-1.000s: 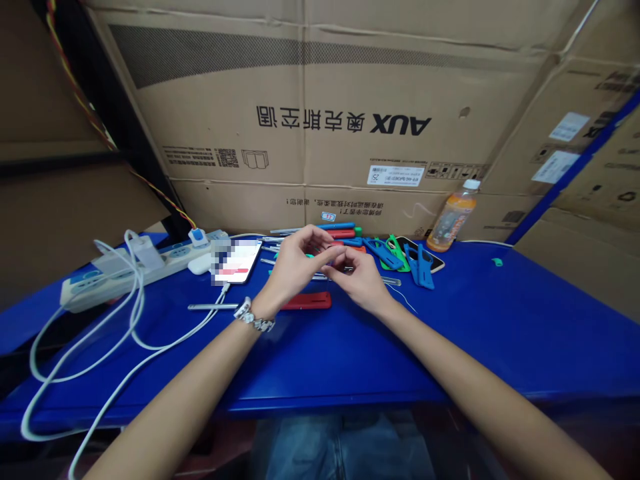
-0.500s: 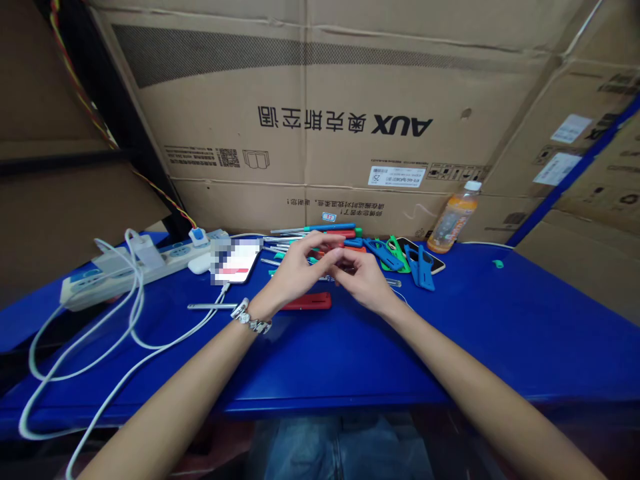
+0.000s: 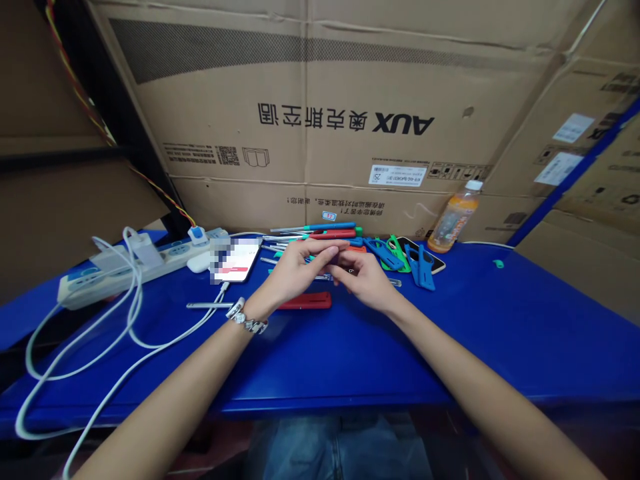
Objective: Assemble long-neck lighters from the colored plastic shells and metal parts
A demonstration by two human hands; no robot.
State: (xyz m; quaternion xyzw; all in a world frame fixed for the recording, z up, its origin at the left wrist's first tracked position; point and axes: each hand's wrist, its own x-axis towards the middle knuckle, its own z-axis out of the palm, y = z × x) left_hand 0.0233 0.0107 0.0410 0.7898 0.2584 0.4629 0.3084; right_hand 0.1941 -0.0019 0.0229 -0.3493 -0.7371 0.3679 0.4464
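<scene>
Two hands meet over the blue desk (image 3: 500, 320), the left hand (image 3: 293, 270) and the right hand (image 3: 367, 279), with fingertips touching. One thin metal shaft (image 3: 324, 276) shows between them. Its long axis runs left to right and both ends are hidden, so which way it points is unclear. Each grip is pinched together; whether it clamps the shaft I cannot tell. Just nearer lies one red handle (image 3: 305, 301), and left of that one loose rod (image 3: 205, 306). Farther right are two blue clips (image 3: 384, 254), one green clip (image 3: 397, 248) and one bottle (image 3: 453, 220)
</scene>
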